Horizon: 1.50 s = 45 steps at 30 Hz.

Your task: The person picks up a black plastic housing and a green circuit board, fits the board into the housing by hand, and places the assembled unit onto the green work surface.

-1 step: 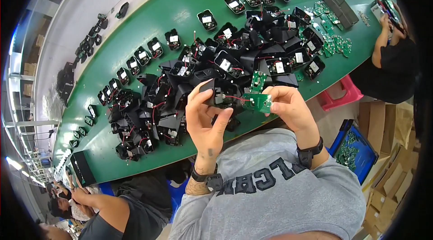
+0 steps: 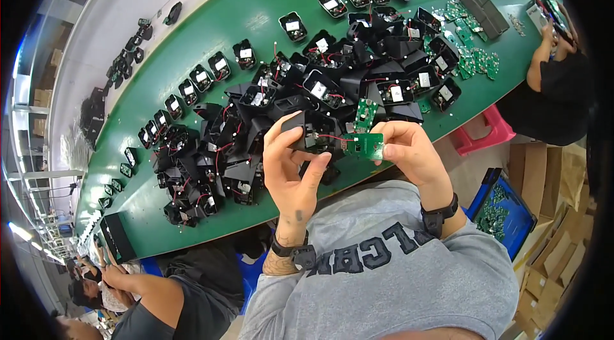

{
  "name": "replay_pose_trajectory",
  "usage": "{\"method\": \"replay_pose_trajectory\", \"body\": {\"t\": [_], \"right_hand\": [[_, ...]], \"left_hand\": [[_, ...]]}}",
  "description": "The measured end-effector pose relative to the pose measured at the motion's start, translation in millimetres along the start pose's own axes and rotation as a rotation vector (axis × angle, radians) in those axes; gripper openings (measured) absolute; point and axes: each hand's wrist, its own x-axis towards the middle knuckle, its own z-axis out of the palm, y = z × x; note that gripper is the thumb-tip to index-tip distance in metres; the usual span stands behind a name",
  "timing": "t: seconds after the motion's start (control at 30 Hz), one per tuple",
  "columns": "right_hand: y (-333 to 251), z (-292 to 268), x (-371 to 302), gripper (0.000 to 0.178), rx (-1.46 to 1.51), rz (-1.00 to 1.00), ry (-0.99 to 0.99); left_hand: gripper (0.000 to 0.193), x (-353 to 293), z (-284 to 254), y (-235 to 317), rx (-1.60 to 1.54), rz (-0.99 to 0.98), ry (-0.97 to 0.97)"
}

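Observation:
My left hand (image 2: pixel 291 170) grips a black plastic housing (image 2: pixel 316 132) between thumb and fingers, its open side turned to the right. Between thumb and fingertips, my right hand (image 2: pixel 409 151) pinches a green circuit board (image 2: pixel 367 146) by its right edge. A red wire (image 2: pixel 334 138) runs from inside the housing to this board. Just beyond it, a second green board (image 2: pixel 366 112) is seen; whether the two are joined I cannot tell. Behind both hands lies a heap of black housings (image 2: pixel 320 87), many with white-labelled parts and red wires inside.
Single housings stand in a row (image 2: pixel 219 66) along the far side of the green table (image 2: pixel 268 7). Loose circuit boards (image 2: pixel 473 59) lie at right beside a dark box (image 2: pixel 483 14). Co-workers sit at left and right. A blue tray (image 2: pixel 502 212) of boards and cardboard boxes are at lower right.

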Motion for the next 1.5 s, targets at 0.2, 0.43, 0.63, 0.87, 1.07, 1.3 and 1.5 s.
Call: {"method": "replay_pose_trajectory", "body": {"t": [0.2,0.43,0.63,0.87,1.07,1.3,1.5], "right_hand": [[0,4,0,0.021,0.001,0.030,0.011],[-5,4,-3,0.019,0.010,0.024,0.053],[-7,-6,-4,0.016,0.045,-0.003,0.037],[-8,-4,-6,0.013,0.052,0.019,0.064],[-9,-6,-6,0.014,-0.043,0.026,0.037],[-11,-6,-8,0.016,-0.013,0.107,0.047],[-11,-3,-8,0.016,0.046,0.128,0.117]], "left_hand": [[0.046,-1,4,6,0.241,0.100,-0.123],[0.049,0,7,11,0.381,0.201,-0.270],[0.046,-1,9,10,0.425,0.190,-0.251],[0.045,0,13,6,0.445,0.197,-0.284],[0.045,-2,14,4,0.441,0.221,-0.278],[0.045,-2,16,1,0.433,0.215,-0.284],[0.049,-7,19,-3,0.411,0.208,-0.376]]}}
